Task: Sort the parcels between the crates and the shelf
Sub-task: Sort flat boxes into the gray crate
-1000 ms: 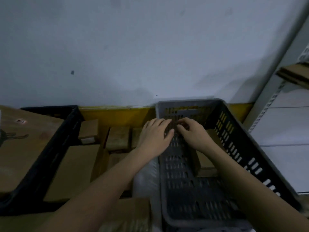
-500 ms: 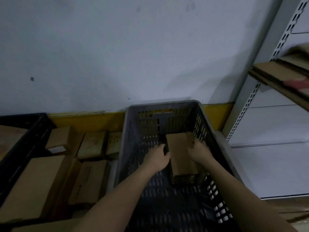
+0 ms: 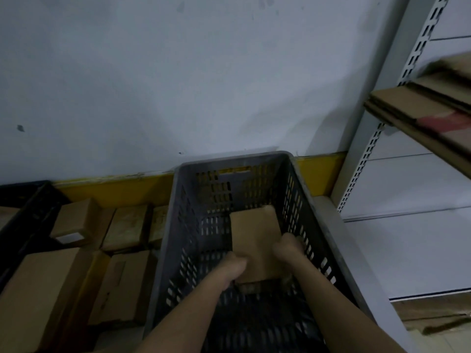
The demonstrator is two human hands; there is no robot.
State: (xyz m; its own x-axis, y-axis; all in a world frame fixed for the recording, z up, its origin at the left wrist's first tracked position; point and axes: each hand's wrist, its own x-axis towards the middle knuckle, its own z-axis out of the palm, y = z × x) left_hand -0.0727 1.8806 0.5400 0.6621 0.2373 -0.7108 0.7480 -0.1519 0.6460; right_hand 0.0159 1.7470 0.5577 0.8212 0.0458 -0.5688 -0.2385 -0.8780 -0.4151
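Parcel: a plain brown cardboard parcel [image 3: 254, 240] sits inside the grey crate [image 3: 295, 189], right of the crate's middle, its far end tipped toward the far wall and its near end between the two hands.
Left hand: the left hand [image 3: 230, 272] reaches down into the crate and its grip is clenched round the parcel's near left edge — thumb on top, fingers tucked under and out of sight.
Right hand: the right hand [image 3: 286, 247] grasps the parcel's right edge a little farther in, fingers curled over the side next to the crate's right wall.
Grey crate: slotted plastic, standing against the far wall with its yellow skirting [image 3: 114, 186]; both forearms cross its near rim.
Loose boxes: to the left of the grey crate lies a cluster of cardboard boxes [image 3: 125, 226] of several sizes, packed close together — one small box [image 3: 75, 220] at the far left carries a white label.
Black crate: a black crate [image 3: 28, 212] shows its corner at the left edge, beside those boxes.
Shelf: on the right stands a white metal shelf [image 3: 418, 54] with slotted uprights; flattened cardboard sheets [image 3: 420, 108] lie on an upper level, jutting out over its edge, well above the grey crate.
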